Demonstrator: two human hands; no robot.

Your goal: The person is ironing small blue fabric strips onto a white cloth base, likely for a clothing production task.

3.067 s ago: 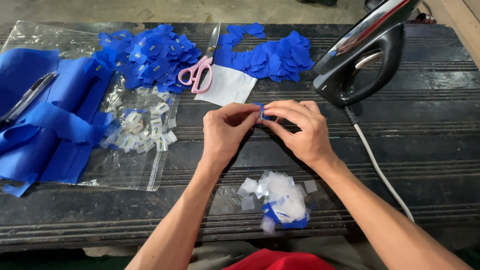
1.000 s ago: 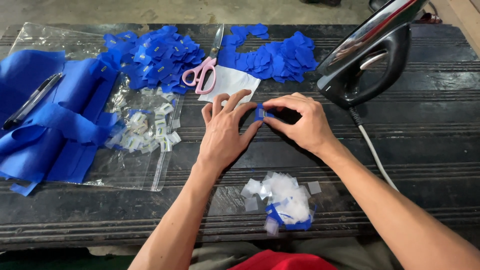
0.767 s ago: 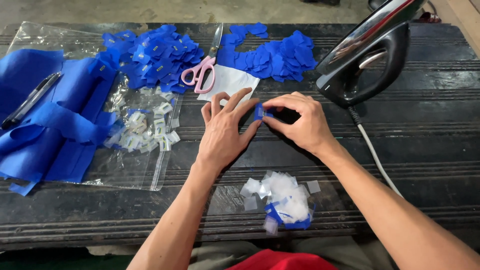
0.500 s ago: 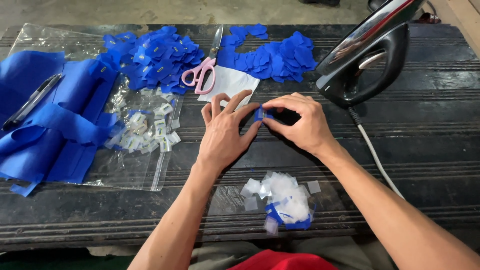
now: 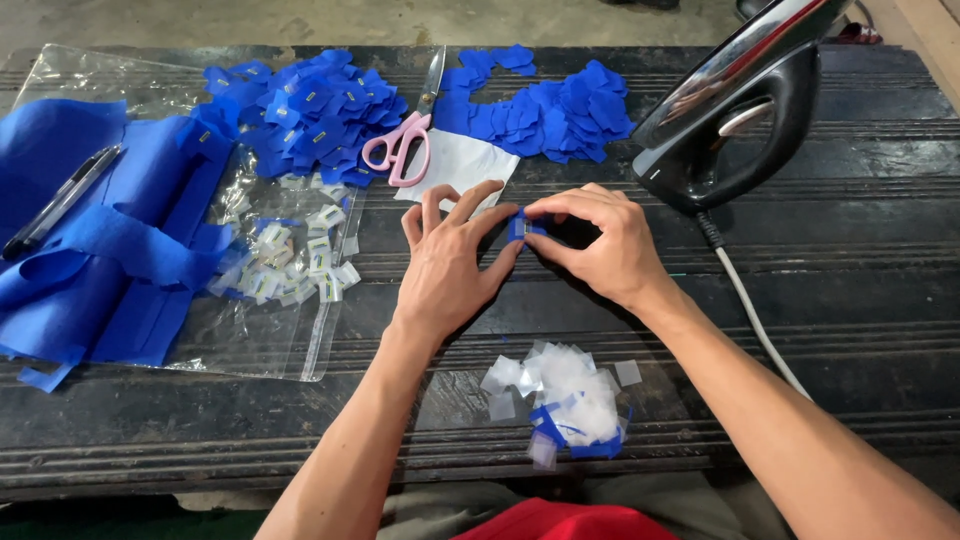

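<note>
My right hand (image 5: 605,250) pinches a small blue felt piece (image 5: 519,226) between thumb and fingertips, just above the dark table (image 5: 850,300). My left hand (image 5: 450,265) lies flat with fingers spread, its thumb and forefinger touching the same piece from the left. A little heap of white paper scraps and blue trimmings (image 5: 565,400) lies close to me below the hands.
A black iron (image 5: 740,110) with a white cord (image 5: 750,310) stands at right. Pink-handled scissors (image 5: 405,140) rest on a white sheet between two heaps of blue felt cutouts (image 5: 545,105). At left: blue felt cloth (image 5: 90,250), a pen (image 5: 60,200), a clear bag with small tabs (image 5: 290,265).
Three seconds ago both hands gripped the piece with curled fingers; since then the left hand has flattened and spread. Over the last second nothing has visibly moved.
</note>
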